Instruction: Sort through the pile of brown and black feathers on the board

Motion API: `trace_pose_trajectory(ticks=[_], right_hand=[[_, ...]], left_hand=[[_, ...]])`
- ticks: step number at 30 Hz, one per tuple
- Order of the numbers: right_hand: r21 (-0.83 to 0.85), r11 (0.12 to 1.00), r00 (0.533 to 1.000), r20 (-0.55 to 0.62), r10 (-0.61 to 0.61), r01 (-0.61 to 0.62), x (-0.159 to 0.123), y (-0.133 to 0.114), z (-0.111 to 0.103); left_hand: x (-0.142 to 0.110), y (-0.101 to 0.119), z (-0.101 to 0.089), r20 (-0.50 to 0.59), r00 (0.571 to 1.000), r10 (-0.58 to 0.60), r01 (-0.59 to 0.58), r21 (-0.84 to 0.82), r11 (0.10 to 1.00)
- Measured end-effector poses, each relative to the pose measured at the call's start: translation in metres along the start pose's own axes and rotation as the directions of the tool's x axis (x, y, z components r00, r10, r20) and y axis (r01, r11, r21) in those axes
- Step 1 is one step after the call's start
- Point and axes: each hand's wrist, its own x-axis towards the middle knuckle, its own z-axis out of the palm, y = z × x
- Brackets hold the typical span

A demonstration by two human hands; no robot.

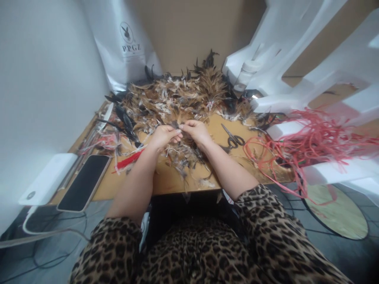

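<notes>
A big heap of brown, white and black feathers (180,96) covers the back of a wooden table (166,179). My left hand (164,136) and my right hand (196,131) meet just in front of the heap, fingertips pinched together on a small bunch of feathers (177,125). Loose feathers (189,157) lie scattered on the table under my wrists. A red tassel-like bundle (130,159) lies just left of my left forearm.
Black scissors (232,140) lie to the right of my right hand. A tangle of red strings (310,142) spreads over white foam pieces (325,79) at right. A dark phone (84,182) and a white power bank (47,179) sit at the left edge. A white PPGZ bag (127,47) stands behind.
</notes>
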Motion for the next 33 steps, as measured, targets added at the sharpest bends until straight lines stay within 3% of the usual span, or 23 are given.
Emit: trace_pose_trajectory(ticks=[5, 13, 21, 24, 28, 30, 33], right_hand=[[-0.151, 0.983, 0.994, 0.019, -0.103, 0.105, 0.002, 0.006, -0.003], [-0.159, 0.962, 0.974, 0.014, -0.225, 0.224, 0.003, 0.01, -0.006], [-0.065, 0.994, 0.995, 0.059, -0.083, 0.087, 0.003, 0.004, -0.006], [-0.079, 0.991, 0.992, -0.058, -0.111, 0.107, 0.01, -0.006, -0.025], [-0.111, 0.984, 0.934, -0.316, -0.165, 0.136, 0.021, -0.019, -0.065], [-0.201, 0.974, 0.93, -0.327, -0.17, 0.107, 0.023, -0.023, -0.081], [-0.378, 0.922, 0.964, -0.205, -0.171, 0.083, 0.021, -0.024, -0.09]], left_hand=[[0.003, -0.003, 0.003, -0.017, 0.999, 0.046, -0.045, 0.061, 0.997], [0.003, -0.006, 0.003, -0.035, 0.999, 0.036, -0.035, 0.027, 0.999], [0.002, -0.007, 0.003, -0.036, 0.998, 0.042, -0.041, 0.036, 0.999], [0.003, -0.008, 0.0, -0.087, 0.996, 0.018, -0.02, -0.021, 1.0], [0.006, -0.009, -0.005, -0.153, 0.988, -0.019, -0.011, -0.196, 0.981], [0.007, -0.009, -0.006, -0.175, 0.984, -0.031, -0.014, -0.251, 0.968], [0.007, -0.008, -0.006, -0.187, 0.981, -0.045, -0.011, -0.287, 0.958]])
